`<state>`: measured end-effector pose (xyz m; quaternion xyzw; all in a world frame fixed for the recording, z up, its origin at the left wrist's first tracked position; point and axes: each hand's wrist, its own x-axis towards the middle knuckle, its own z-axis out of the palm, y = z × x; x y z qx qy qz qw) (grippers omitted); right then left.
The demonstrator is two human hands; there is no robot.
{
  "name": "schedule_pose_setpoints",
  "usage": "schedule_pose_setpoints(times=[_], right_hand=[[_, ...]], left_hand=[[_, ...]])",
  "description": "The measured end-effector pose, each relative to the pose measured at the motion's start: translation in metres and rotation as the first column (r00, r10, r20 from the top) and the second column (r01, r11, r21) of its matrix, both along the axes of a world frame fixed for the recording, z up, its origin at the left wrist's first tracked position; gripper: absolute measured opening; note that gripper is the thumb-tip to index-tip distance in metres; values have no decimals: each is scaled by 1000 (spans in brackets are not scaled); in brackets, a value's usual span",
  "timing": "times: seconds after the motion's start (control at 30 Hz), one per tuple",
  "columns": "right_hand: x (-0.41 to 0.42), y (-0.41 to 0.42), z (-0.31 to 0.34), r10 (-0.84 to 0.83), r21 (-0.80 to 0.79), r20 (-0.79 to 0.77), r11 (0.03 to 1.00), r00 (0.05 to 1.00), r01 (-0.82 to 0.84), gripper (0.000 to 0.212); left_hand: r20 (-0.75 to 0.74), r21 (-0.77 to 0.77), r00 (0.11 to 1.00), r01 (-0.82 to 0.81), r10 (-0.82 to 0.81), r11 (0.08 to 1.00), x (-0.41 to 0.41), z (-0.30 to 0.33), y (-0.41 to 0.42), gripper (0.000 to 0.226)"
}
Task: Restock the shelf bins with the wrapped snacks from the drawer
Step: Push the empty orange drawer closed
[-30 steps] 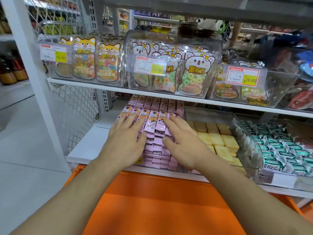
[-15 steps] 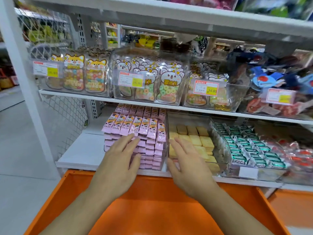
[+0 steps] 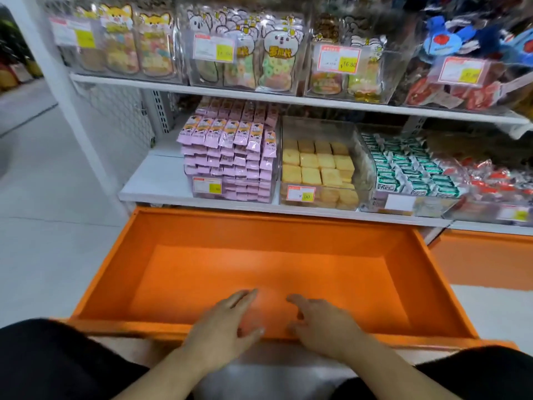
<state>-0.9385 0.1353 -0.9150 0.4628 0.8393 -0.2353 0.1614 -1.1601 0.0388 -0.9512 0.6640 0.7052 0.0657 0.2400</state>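
The orange drawer (image 3: 288, 226) stands pulled out below the lower shelf (image 3: 153, 183), its floor bare as far as shows, so the wrapped snacks seem to have gone up already. The pink wrapped snacks (image 3: 230, 157) sit at twelve o'clock from the hands, stacked in tidy rows that rise above their clear bin (image 3: 275, 180); just beside them at one o'clock lies the bin of yellow cakes (image 3: 317, 168), and further toward two o'clock the green-wrapped packets (image 3: 409, 171).

The left hand (image 3: 222, 330) and right hand (image 3: 323, 324) hover over the drawer's near rim, fingers loose and spread, holding nothing. They probably sit there to push the drawer home.

Half a second ago both hands were up at the shelf edge, flat against the front of the pink stack, squaring it. Now they have dropped back to the drawer front, and the view has tipped downward, bringing the person's dark-clad knees (image 3: 57, 362) into view.
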Motion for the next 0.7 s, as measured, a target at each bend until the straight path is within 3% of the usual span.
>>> schedule_pose_setpoints(times=[0.13,0.27,0.4,0.7], right_hand=[[5,-8,-1,112,-18,59,994,992,-111,52],[3,-7,-1,167,14,100,985,981,-169,44],[0,-1,-4,177,39,123,982,977,-183,39],[-1,15,-12,168,150,183,969,969,-197,17]], left_hand=[[-120,-101,992,38,-50,994,3,4,-7,87],[-179,-111,981,50,-70,993,4,6,-5,64],[-134,-94,988,59,-71,994,5,1,-2,42],[-169,-31,979,114,-117,993,11,-9,18,48]])
